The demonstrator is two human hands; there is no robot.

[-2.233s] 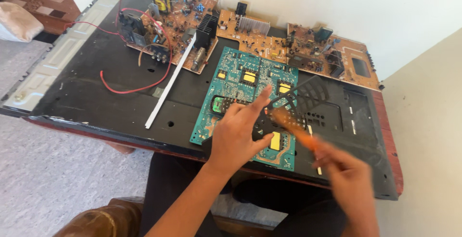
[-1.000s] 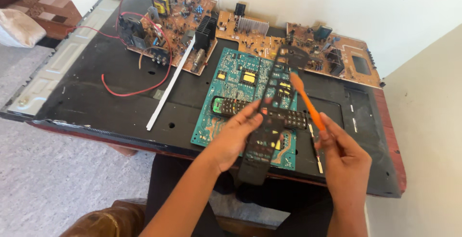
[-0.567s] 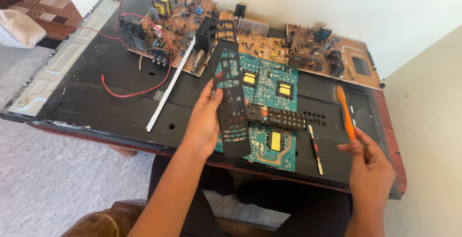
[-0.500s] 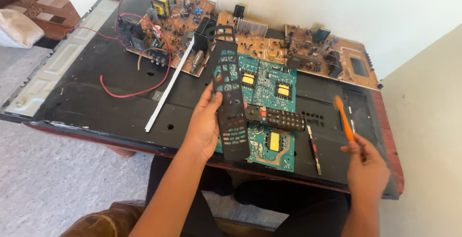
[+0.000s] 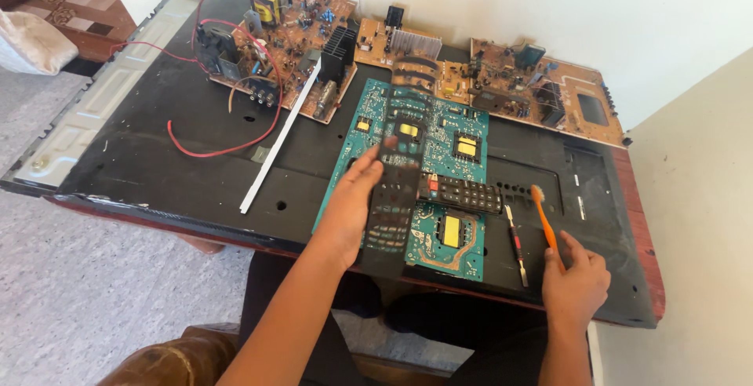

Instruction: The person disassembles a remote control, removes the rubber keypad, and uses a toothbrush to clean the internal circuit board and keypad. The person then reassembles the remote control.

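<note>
Left hand (image 5: 349, 209) had its fingers wrapped round a dark remote cover (image 5: 394, 190) — held just over the green circuit board (image 5: 423, 170). Right hand (image 5: 575, 284) pinched an orange toothbrush (image 5: 544, 221), bristles up, beside a small screwdriver (image 5: 516, 245) — all on the black panel (image 5: 157, 158).

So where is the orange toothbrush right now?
In the head view, the orange toothbrush is at lower right, held by the right hand, just right of the small screwdriver.

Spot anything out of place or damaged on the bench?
Yes. The remote cover in the left hand is motion-blurred; its other half lies askew on the green board. Loose red wire trails across the panel.
</note>
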